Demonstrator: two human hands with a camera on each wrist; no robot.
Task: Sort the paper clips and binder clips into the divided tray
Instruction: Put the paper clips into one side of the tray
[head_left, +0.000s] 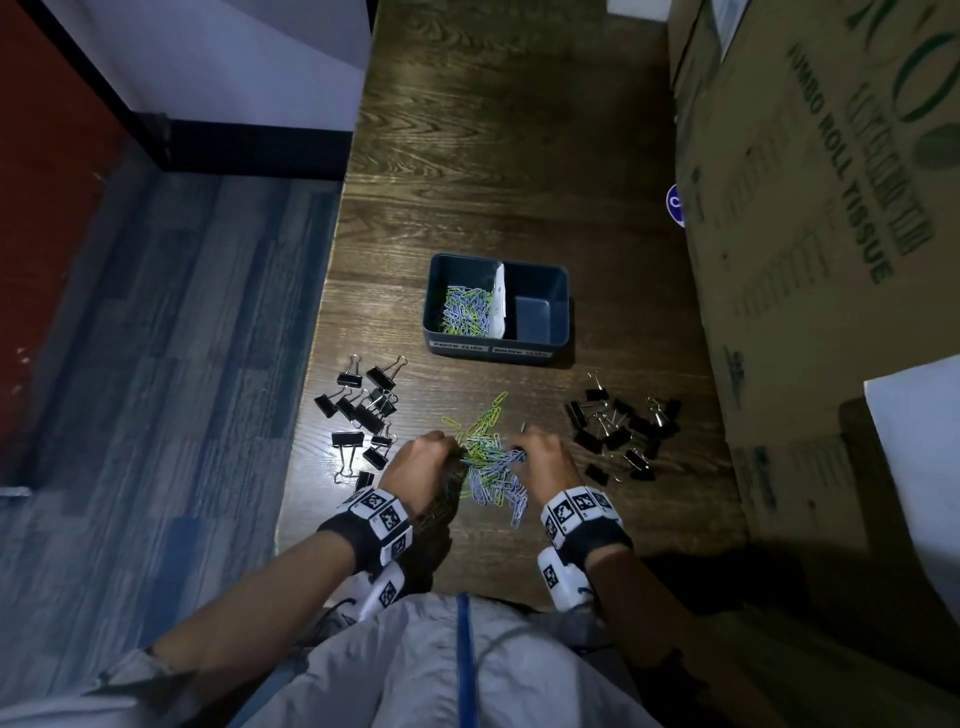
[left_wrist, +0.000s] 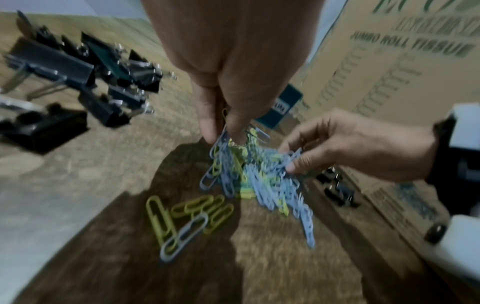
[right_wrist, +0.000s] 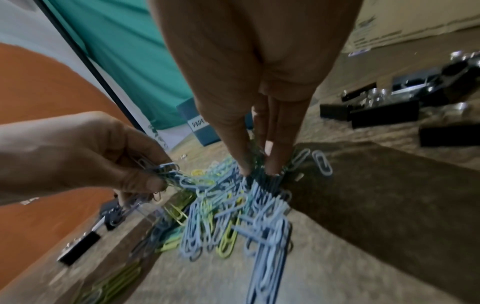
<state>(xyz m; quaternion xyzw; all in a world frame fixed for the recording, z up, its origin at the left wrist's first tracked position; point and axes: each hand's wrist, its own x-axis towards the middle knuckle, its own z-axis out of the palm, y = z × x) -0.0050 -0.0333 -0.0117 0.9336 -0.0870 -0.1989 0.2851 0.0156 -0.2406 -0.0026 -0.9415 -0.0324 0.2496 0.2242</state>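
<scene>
A pile of blue and yellow-green paper clips (head_left: 493, 467) lies on the wooden table near its front edge. My left hand (head_left: 451, 450) pinches a tangle of paper clips (left_wrist: 226, 152) at the pile's left side. My right hand (head_left: 520, 453) digs its fingertips (right_wrist: 272, 166) into the pile's right side and pinches clips too. Beyond the pile stands the blue divided tray (head_left: 535, 318). Its left compartment holds paper clips (head_left: 466, 309); its right one shows a bare floor. Black binder clips lie in a left heap (head_left: 363, 410) and a right heap (head_left: 623, 434).
Large cardboard boxes (head_left: 810, 218) line the table's right side, close to the right binder clips. The table's left edge (head_left: 317, 364) drops to a blue carpet just past the left heap. A few loose paper clips (left_wrist: 187, 218) lie nearer me.
</scene>
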